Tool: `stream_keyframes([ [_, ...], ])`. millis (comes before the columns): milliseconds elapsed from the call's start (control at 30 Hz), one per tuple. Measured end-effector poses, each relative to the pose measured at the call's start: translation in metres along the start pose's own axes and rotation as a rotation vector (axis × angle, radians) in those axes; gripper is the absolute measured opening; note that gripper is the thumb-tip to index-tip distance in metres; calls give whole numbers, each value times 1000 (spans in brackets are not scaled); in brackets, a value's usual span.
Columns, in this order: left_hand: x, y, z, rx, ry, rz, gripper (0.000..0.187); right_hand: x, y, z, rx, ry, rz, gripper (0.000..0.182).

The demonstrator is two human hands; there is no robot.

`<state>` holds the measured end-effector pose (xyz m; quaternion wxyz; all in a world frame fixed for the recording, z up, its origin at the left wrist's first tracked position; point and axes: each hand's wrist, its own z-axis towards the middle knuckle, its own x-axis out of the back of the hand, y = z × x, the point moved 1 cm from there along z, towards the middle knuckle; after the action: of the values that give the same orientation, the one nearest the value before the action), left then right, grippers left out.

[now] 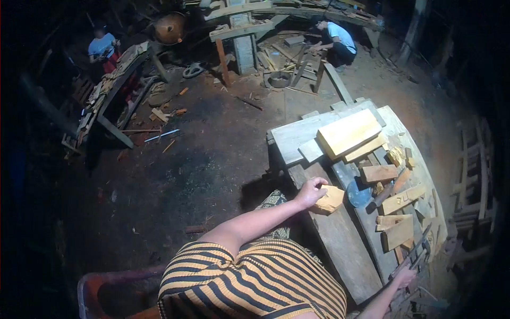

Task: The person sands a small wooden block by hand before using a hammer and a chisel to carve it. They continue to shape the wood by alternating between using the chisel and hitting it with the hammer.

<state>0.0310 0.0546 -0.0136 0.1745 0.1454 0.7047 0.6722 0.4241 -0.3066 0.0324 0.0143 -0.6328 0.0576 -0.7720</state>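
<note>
My left hand (310,193) is closed on a small yellowish wood block (330,199), which rests on a long grey plank (345,244) of the workbench. Toward the lower right, my right hand (406,276) is wrapped round a dark metal-framed tool (419,255), perhaps a saw, at the bench's right side. Between the hands lie cut wood pieces (398,233) and a hammer (381,196). A round bluish disc (359,194) sits just right of the block.
A large squared timber (349,133) lies at the bench's far end. One person (341,42) crouches at the back right; another person (102,47) is behind a wood-strewn bench (109,95) at the left. A reddish tub (89,287) stands at the lower left.
</note>
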Motion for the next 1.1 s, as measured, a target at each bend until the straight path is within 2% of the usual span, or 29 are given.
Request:
stream_keyframes([
  [667,1,2,-2,23,-7,-32,27,-27,16,14,50,48,8,50],
  [933,3,-6,1,-44,-36,30,28,-22,12,8,35,89,41,51],
  [1100,2,-3,0,0,-58,-51,30,-19,11,10,29,49,11,50],
])
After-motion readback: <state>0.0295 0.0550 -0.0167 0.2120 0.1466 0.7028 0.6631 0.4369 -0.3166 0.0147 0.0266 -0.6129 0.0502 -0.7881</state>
